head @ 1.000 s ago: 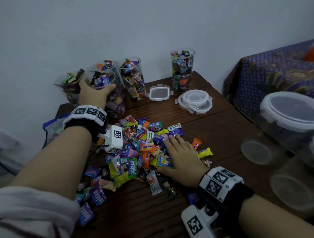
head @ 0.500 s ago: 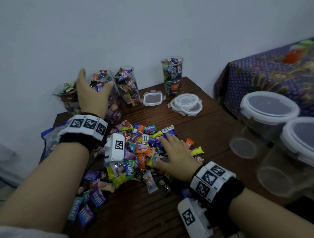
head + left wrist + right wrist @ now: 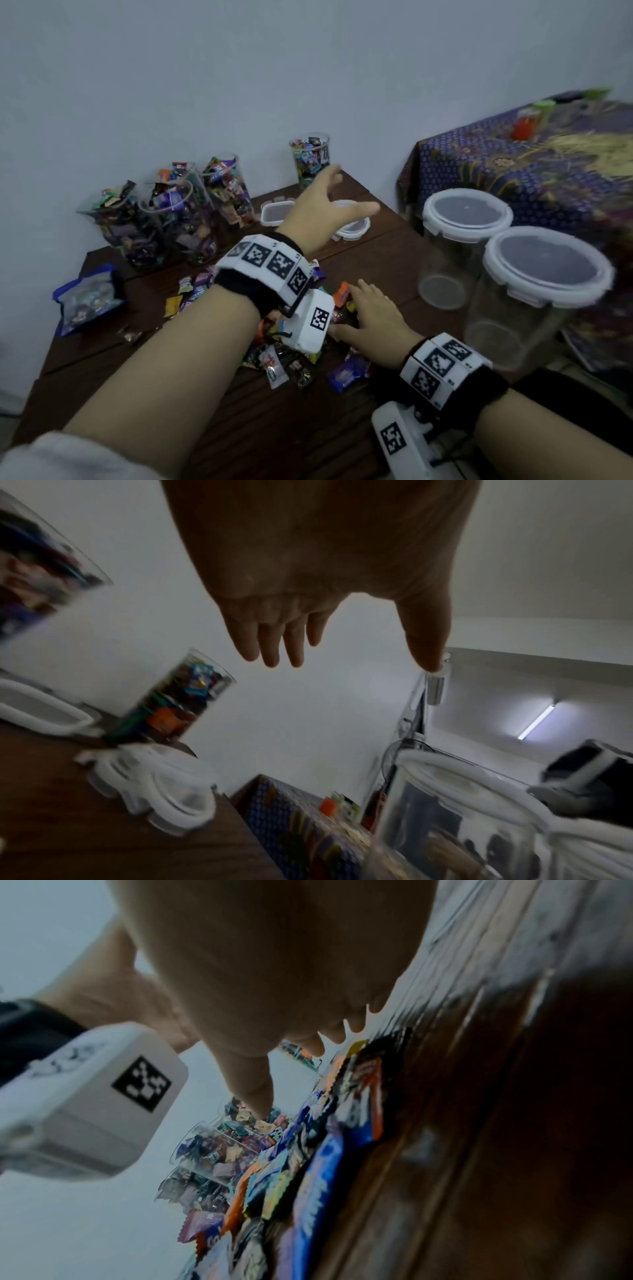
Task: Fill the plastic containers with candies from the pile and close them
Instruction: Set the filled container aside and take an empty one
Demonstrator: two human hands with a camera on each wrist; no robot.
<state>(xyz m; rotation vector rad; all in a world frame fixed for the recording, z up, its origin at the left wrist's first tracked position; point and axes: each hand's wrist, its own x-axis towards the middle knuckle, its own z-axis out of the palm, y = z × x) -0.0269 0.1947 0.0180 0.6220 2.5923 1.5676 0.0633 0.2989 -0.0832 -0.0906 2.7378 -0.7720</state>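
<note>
Fingers of the left hand [image 3: 320,209] are spread wide in the air and hold nothing, above the lids [image 3: 352,228]. Right hand [image 3: 373,320] lies flat on the candies [image 3: 274,359], fingers straight; it seems to hold none, but the view is blurry.

Left forearm [image 3: 191,346] hides much of the candy pile [image 3: 274,356], left hand [image 3: 322,209] covers part of the round lids [image 3: 352,228], near lidded container [image 3: 479,818] is blurred and edge-cropped in the left wrist view, and the orange item [image 3: 524,128] on the patterned cloth is possibly a bottle.
</note>
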